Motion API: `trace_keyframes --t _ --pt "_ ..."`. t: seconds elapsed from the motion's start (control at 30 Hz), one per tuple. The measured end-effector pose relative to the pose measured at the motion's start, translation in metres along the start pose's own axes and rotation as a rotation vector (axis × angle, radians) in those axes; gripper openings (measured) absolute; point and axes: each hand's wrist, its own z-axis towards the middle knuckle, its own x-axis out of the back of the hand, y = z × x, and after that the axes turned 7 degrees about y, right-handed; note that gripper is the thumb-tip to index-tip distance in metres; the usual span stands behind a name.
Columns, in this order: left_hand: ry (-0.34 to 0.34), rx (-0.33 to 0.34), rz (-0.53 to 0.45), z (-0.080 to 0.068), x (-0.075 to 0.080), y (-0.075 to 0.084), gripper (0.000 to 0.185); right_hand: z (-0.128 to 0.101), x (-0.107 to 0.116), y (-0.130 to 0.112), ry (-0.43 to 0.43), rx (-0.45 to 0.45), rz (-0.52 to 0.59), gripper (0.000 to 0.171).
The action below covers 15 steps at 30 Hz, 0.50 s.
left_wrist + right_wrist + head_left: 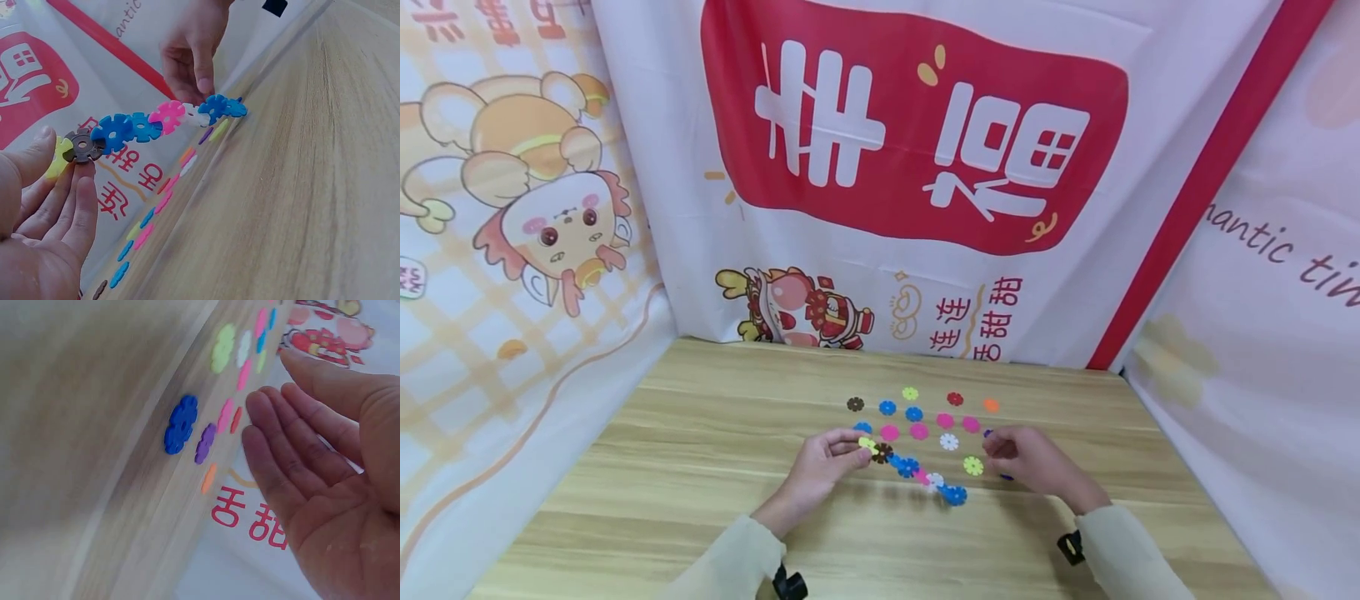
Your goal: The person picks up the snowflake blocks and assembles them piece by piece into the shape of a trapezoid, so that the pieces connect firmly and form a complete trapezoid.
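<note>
My left hand (pixel 817 468) pinches the yellow end of a chain of interlocking snowflake discs (pixel 908 468) between thumb and fingers. From that end, the left wrist view shows yellow, brown (pixel 83 145), blue, pink (pixel 167 117), white and blue discs slotted edge to edge. The chain is held up over the table and slants down toward its blue far end (pixel 234 108). Over the right side of the loose discs hovers my right hand (pixel 1032 460), its fingers relaxed and holding nothing. Closest to it are a dark blue disc (pixel 181 425) and a purple disc (pixel 205 444).
Loose discs lie flat in rough rows on the wooden table (pixel 700 467): pink (pixel 919 431), white (pixel 949 442), yellow-green (pixel 973 466), red (pixel 954 399), orange (pixel 992 406) and others. Printed cloth (pixel 662 167) hangs behind the table and along both sides.
</note>
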Motion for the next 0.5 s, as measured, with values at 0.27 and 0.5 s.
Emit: trace_keyframes --t 0.27,0.5 --pt "0.017 0.014 -0.016 0.001 -0.003 -0.004 0.054 0.018 -0.022 0.010 -0.064 0.098 -0.089 0.020" --pt "0.019 0.013 -0.037 0.002 -0.003 -0.004 0.055 0.022 -0.030 0.012 -0.066 0.079 -0.083 0.011"
